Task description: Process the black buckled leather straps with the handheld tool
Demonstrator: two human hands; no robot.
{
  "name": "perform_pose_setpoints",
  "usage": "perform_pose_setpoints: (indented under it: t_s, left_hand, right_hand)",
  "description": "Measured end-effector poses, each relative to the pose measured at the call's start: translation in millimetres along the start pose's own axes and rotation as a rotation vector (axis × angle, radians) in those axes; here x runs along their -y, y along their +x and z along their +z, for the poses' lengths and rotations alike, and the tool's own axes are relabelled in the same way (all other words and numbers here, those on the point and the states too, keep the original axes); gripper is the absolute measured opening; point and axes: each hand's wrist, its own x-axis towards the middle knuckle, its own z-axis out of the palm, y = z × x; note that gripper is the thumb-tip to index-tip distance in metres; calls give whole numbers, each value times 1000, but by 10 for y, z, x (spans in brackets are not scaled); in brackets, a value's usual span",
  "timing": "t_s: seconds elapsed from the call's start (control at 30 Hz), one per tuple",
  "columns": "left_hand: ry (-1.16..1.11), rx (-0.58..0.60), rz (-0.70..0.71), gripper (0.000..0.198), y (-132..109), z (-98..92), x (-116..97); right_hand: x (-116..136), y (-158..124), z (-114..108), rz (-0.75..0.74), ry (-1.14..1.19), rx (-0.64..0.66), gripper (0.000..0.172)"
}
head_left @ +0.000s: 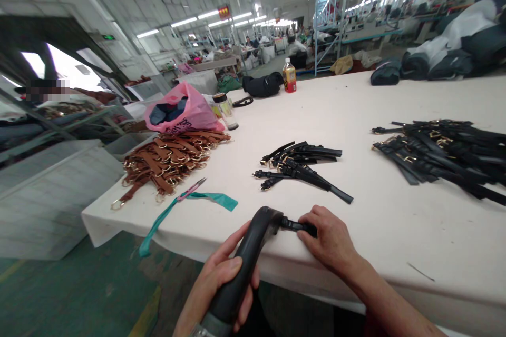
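My left hand (227, 279) is wrapped round the thick handle of a black hand tool with a bent head (253, 247); its exact kind I cannot tell. Between the thumb and fingers of my right hand (328, 237) is a black strap (291, 225), its near end at the tool's head. My fingers hide the rest of that strap. Just beyond, a small group of black straps with gold buckles (304, 168) lies on the white-covered table (348, 121). Pink-handled thread snips (192, 188) rest on a teal ribbon (213, 199) to the left.
Brown straps with metal rings (166, 160) are heaped at the left, before a pink plastic bag (185, 110). A larger pile of black straps (443, 147) covers the right side. Farther back stand a jar (224, 108) and a drink bottle (289, 78). A white bin (51, 195) flanks the table.
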Motion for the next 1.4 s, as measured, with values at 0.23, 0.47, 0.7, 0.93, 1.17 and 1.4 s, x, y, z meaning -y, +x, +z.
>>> perform_pose_setpoints:
  t_s: [0.23, 0.47, 0.7, 0.93, 1.17, 1.4]
  left_hand:
    - [32, 31, -14, 61, 47, 62, -83]
    - [54, 38, 8, 63, 215, 120, -143]
    - [60, 41, -1, 64, 122, 110, -114]
    - [-28, 26, -48, 61, -144, -32, 36]
    - [-53, -11, -47, 59, -242, -29, 55]
    - [-79, 56, -43, 67, -162, 27, -13]
  right_hand:
    - [-6, -4, 6, 2, -4, -5, 11]
    - [10, -3, -9, 1, -7, 0, 11]
    - [21, -2, -16, 16, -12, -2, 12]
    - [18, -4, -14, 13, 2, 5, 11]
    - [15, 0, -16, 17, 2, 3, 11]
    - [10, -7, -17, 10, -3, -7, 10]
